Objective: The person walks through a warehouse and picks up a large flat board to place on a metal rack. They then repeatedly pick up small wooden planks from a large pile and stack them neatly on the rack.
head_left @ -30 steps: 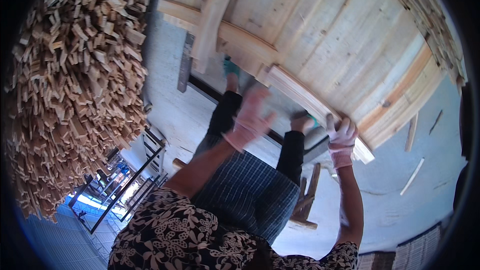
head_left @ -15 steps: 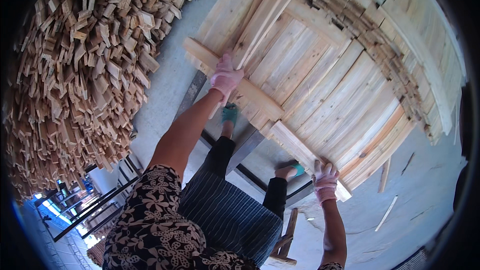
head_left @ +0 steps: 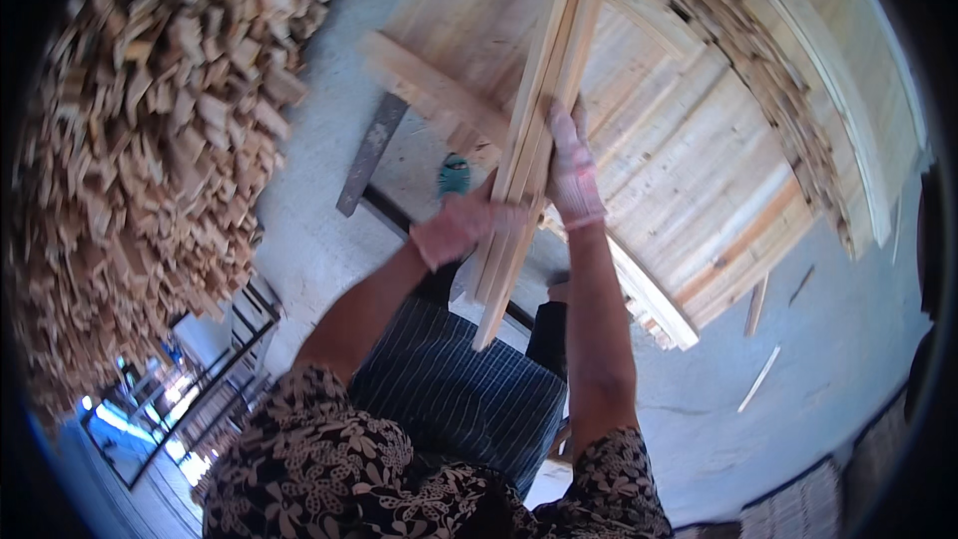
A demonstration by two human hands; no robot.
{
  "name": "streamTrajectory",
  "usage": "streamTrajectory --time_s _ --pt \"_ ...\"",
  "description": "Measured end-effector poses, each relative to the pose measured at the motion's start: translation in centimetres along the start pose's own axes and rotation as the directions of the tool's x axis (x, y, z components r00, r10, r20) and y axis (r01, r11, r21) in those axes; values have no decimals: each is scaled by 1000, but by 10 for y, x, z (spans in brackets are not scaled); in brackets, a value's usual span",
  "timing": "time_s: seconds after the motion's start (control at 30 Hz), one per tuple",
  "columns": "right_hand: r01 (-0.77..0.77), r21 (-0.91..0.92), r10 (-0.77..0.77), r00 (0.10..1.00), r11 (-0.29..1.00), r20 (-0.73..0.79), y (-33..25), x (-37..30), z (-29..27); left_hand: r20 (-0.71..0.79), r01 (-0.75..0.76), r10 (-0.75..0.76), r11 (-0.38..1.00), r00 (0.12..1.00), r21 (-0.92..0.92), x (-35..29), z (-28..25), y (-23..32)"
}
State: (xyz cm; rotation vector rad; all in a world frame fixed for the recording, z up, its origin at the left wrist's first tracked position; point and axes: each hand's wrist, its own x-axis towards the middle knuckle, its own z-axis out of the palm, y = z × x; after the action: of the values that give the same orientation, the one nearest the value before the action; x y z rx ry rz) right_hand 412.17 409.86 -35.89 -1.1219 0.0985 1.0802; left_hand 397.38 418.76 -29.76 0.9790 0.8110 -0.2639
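Wooden slats (head_left: 529,145) — both hands (head_left: 461,226) (head_left: 574,168) on them now, one earlier.

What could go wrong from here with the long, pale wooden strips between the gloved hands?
The long, pale wooden strips have uneven lower ends, so one might slip out between the pink-gloved left hand and the pink-gloved right hand. A dropped strip could strike the foot in a teal slipper, which shows near the left hand. The lower ends overlap the dark blue, white-striped cloth over the lap in this view, and might snag it.
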Motion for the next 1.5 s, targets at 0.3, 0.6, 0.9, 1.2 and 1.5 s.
streamTrajectory --time_s 0.3,0.6,0.9,1.2,1.5 --pt "14 -442 -9 1000 897 12 12 -33 -51 -38 125 -121 984 992 125 -67 78 -167" --pt "44 -995 88 995 -92 36 -97 16 -184 -475 -44 103 990 874 134 -2 -4 -70" --pt "20 -858 -195 971 -513 139 -128 75 -279 -389 482 605 10 695 876 197 -147 -9" --pt "61 -810 -83 987 -583 134 -129 86 -273 -204 439 776 -103 597 893 243 -163 -27" --pt "123 -820 -149 958 -560 245 -132 93 -297 -355 378 613 98 706 921 225 -86 18"
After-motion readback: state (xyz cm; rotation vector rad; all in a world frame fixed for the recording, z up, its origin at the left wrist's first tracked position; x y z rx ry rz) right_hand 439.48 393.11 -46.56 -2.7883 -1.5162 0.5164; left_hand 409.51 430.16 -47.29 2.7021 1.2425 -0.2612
